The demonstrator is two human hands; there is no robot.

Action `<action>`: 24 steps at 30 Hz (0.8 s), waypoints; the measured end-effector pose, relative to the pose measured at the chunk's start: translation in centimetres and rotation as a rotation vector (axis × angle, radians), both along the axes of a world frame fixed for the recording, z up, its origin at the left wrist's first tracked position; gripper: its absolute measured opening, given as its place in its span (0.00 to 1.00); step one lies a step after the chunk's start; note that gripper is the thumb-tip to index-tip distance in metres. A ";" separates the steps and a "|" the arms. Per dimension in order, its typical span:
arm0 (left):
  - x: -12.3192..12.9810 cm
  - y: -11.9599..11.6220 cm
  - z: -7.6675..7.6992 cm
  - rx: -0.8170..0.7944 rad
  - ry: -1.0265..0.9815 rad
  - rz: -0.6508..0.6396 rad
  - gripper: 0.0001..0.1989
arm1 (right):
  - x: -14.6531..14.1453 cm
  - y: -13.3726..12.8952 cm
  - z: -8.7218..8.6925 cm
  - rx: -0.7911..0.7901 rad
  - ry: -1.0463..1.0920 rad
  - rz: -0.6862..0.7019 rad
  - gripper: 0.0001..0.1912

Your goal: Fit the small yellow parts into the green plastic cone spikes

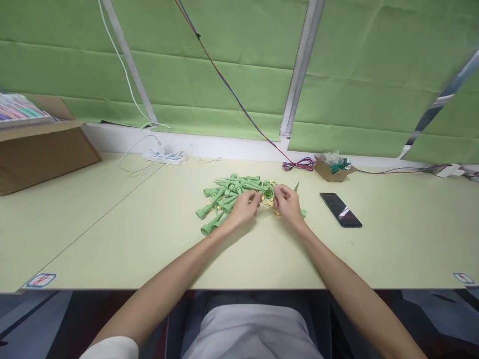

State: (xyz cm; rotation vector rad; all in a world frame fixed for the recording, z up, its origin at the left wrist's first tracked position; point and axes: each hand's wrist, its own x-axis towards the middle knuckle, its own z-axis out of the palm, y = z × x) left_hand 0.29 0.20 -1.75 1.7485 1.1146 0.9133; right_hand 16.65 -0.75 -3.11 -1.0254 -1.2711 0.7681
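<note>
Between my hands a green plastic plant-watering spike (268,194) shows its round, open end towards me. My right hand (287,202) pinches its right edge between thumb and fingertips. On the left side of the same opening, my left hand (245,207) has its thumb and fingers closed together, and what lies in them is hidden. Behind and left of my left hand spreads a loose pile of similar green spikes (224,197), with conical bodies and flared cup ends. Small yellow pieces (277,214) lie around and under my hands.
A black phone (341,210) lies right of my right hand. Behind it stand a small cardboard box (329,173) with plastic bags and a coiled cable (299,164). At the back left are a power strip (166,157) and a large cardboard box (45,154).
</note>
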 end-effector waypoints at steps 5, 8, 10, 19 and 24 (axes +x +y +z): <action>0.5 -0.6 0.7 -0.477 -0.333 -0.151 0.28 | -0.4 -0.3 0.1 0.026 0.004 0.042 0.27; 0.6 -0.8 0.8 -0.485 -0.396 -0.139 0.27 | -0.5 -0.3 0.1 0.012 0.000 0.059 0.27; 0.6 -0.8 0.7 -0.460 -0.388 -0.133 0.27 | -0.5 -0.3 0.1 0.001 -0.011 0.060 0.27; 0.4 -0.4 0.1 -0.327 -0.300 -0.189 0.28 | -0.1 -0.2 0.1 -0.009 0.005 0.071 0.28; 0.1 -0.4 0.1 -0.111 -0.166 -0.215 0.29 | -0.1 -0.1 -0.1 -0.033 0.036 0.085 0.28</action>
